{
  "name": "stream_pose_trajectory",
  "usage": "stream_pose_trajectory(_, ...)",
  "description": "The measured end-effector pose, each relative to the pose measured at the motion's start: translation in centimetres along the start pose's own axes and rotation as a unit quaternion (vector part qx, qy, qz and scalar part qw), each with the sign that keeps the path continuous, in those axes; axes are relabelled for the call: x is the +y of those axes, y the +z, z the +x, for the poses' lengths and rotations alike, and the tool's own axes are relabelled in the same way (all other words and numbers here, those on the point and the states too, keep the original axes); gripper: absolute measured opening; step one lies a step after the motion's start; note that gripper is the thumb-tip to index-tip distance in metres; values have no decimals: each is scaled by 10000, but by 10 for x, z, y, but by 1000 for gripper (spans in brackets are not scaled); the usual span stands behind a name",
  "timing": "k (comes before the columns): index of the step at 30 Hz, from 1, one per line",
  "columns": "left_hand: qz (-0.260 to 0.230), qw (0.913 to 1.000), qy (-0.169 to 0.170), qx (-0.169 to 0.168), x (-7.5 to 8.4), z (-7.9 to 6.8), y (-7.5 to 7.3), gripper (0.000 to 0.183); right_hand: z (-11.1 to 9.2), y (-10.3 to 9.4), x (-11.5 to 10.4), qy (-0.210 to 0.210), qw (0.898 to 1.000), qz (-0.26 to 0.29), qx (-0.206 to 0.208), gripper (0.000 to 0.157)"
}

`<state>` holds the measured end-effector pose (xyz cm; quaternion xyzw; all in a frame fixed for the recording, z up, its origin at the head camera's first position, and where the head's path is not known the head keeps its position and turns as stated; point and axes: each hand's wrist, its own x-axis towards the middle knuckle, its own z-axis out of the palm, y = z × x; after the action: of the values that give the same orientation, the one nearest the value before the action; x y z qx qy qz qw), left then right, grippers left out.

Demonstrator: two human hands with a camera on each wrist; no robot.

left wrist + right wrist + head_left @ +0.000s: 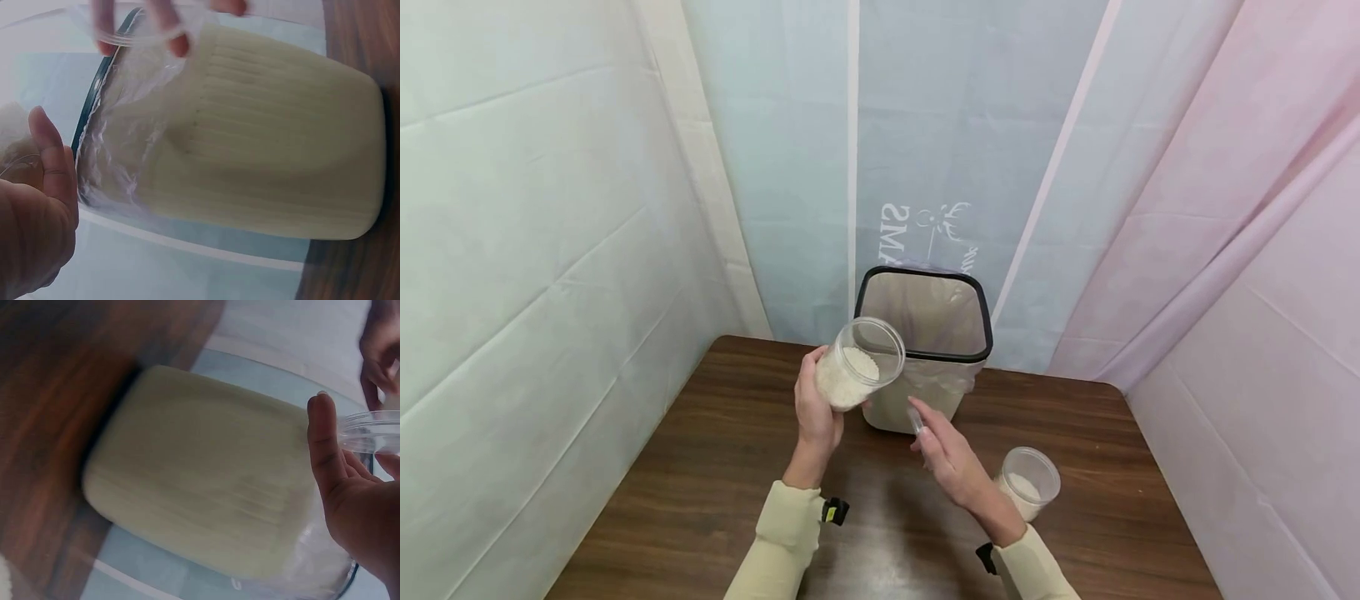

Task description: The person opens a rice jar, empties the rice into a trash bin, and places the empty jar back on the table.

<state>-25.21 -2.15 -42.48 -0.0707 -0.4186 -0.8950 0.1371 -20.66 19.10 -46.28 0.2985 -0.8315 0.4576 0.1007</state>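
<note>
My left hand (814, 410) grips a clear round jar (868, 375) partly filled with white, rice-like grains (844, 381). The jar leans to the right, its open mouth overlapping the front left corner of the bin's rim in the head view. My right hand (953, 460) holds a clear plastic lid (369, 432) by its edge, in front of the bin. In the head view that lid (915, 419) shows nearly edge-on. A second clear jar (1039, 483), holding similar white grains, stands on the table beside the right forearm, which partly hides it.
Behind the hands a beige bin (281, 137) with a black rim (987, 321) and a clear plastic liner (951, 377) stands on the dark wood table (700, 467). Fabric curtains (790, 167) enclose the table at the back and on both sides.
</note>
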Motion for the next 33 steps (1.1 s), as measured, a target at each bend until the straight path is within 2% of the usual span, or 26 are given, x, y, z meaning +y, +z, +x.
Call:
stream_pose_trajectory(2,-6,9999,71,-75,1,2,2,43,-4,5,3,76,9992,-388,-49,45)
stream_pose_trajectory(5,-43,9998,148,-131,3,6,4,43,-11,14,7,508,9945,-886,-236,50)
stream_pose_trajectory(8,-44,9998,184,-116,5,8,4,43,-20,23,13,1056,9864,-1144,-521,57)
stream_pose_trajectory(11,-18,9997,254,-34,7,9,4,42,-29,32,22,1304,9791,-1363,-759,60)
stream_pose_trajectory(16,-31,9993,373,62,10,18,4,41,-42,47,39,1367,9710,-1636,-1085,62)
stream_pose_trajectory(21,142,9990,420,-3,14,28,6,48,-50,56,52,1146,9639,-1907,-1465,62)
stream_pose_trajectory(25,277,9985,457,95,14,34,6,49,-53,60,57,954,9598,-2043,-1674,62)
stream_pose_trajectory(30,419,9973,562,238,15,40,2,44,-56,64,64,1039,9480,-2181,-2072,64)
stream_pose_trajectory(33,548,9961,647,234,17,41,0,47,-61,67,68,1018,9428,-2310,-2179,63)
